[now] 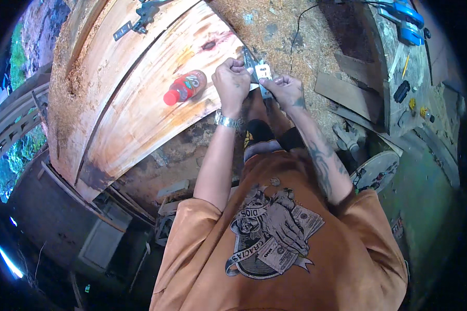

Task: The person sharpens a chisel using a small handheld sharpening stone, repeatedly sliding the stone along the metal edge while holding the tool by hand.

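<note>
Pinching the small white piece (262,69) with the thumb laid over its face, your right hand (285,92) is nearly closed; that grip seems to turn the marked side up toward your eyes. Your left hand (233,83) sits just beside it with the fingers curled in, perhaps to steady it, though I cannot tell whether they have hold of anything. The piece is ahead of you, by the right-hand edge of the pale wooden slab (132,124). On that slab a red bottle (187,87) appears to lie on its side, likely set near enough to reach without crowding your hands. To your right, the bench (419,67) carries a blue power tool (409,26) and a yellow pencil (406,66), well apart from your grip, presumably parked there.
</note>
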A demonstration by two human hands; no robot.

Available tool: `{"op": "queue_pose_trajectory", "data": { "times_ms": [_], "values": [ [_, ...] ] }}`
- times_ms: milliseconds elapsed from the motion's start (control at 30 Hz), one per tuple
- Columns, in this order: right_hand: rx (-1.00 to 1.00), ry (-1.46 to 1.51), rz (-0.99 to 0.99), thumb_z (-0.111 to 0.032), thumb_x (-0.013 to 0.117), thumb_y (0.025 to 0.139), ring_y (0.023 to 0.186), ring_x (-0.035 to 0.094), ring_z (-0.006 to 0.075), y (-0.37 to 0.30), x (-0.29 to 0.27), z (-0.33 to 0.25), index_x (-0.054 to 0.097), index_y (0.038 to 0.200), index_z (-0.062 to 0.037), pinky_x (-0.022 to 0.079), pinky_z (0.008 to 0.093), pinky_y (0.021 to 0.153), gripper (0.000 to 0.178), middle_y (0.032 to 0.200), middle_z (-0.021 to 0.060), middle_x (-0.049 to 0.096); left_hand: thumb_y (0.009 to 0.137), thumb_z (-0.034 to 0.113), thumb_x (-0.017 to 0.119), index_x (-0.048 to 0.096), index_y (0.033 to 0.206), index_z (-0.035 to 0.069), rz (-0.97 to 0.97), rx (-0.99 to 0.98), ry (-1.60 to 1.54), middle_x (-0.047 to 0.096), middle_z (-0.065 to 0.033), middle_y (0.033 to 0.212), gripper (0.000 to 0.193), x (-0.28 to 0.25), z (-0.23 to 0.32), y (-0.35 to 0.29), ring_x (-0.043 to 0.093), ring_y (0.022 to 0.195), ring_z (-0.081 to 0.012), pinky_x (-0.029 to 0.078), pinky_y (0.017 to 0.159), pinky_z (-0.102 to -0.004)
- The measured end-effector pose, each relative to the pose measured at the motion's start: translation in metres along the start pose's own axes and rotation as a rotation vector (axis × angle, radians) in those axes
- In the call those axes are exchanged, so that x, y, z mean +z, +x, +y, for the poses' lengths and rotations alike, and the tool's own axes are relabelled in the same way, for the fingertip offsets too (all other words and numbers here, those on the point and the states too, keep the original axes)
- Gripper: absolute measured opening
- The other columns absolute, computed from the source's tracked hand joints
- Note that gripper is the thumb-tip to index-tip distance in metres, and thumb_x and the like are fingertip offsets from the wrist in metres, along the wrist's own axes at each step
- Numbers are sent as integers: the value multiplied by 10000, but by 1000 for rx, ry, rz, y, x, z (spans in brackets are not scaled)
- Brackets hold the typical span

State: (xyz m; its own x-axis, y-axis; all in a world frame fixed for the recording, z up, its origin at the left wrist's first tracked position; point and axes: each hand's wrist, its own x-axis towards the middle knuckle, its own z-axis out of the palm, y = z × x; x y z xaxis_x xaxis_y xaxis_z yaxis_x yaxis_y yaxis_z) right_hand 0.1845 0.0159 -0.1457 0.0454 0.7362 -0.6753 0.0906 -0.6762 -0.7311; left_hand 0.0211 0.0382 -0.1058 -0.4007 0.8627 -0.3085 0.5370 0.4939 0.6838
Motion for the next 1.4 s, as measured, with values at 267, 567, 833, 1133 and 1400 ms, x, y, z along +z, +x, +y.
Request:
{"op": "queue_pose_trajectory", "data": {
  "times_ms": [267,567,833,1133,1400],
  "values": [
    [-83,-175,13,-319,892,775,616,549,74,-2,0,-2,655,744,-46,464,257,557,363,706,1,655,729,28,755,701,810,-31,2,-49,-123,711,-185,716,114,1,-6,0,707,632,-265,536,624,-372],
    [-110,-252,1,-323,895,768,601,516,70,-3,7,-22,627,707,-47,440,270,534,390,676,0,626,724,36,771,712,827,-29,22,-47,-86,705,-195,707,135,-3,-7,-9,711,636,-272,538,629,-364],
    [-119,-257,-6,-339,886,758,622,563,84,27,-1,-23,655,740,-40,478,286,573,378,685,28,656,727,59,775,718,832,-20,17,-25,-102,720,-191,727,143,7,2,-5,727,674,-293,556,664,-378],
    [-211,-161,-14,-264,862,790,660,584,107,37,9,-24,641,747,-43,479,290,591,315,722,20,657,787,134,661,664,777,-6,145,125,-40,635,-267,699,141,0,9,-4,658,630,-413,513,606,-476],
    [-2,-5,-38,-273,877,781,685,594,129,19,0,2,629,735,-52,516,323,662,335,702,27,639,726,76,713,669,828,-16,104,69,-139,700,-188,729,145,3,0,-11,725,692,-277,547,630,-373]
  ]
}}
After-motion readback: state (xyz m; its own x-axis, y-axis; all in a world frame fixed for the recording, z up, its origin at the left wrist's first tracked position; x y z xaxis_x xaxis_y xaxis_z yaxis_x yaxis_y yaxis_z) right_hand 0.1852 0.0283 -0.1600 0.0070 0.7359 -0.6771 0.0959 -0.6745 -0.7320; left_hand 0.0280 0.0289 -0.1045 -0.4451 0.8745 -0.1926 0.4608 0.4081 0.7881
